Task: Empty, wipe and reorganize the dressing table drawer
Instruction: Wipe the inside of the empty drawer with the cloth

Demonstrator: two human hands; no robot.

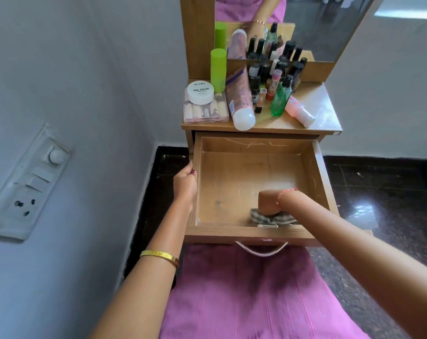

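The wooden drawer (254, 177) stands pulled out below the bench (312, 104), bare but for a checked cloth (272, 218) at its front wall, under the right hand (268, 203), which presses down on it, blurred, fingers hidden, so its grip cannot be told. The left hand (185, 183) curls over the drawer's left rim. On the bench, a white jar (200, 92) reads "zudio NAIL POLISH".

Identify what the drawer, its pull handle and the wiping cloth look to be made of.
Drawer: wood-grain laminated board, matte, with pale scratches. Handle: probably polished metal, curved and shiny. Cloth under the right hand: soft woven fabric, checked and crumpled.
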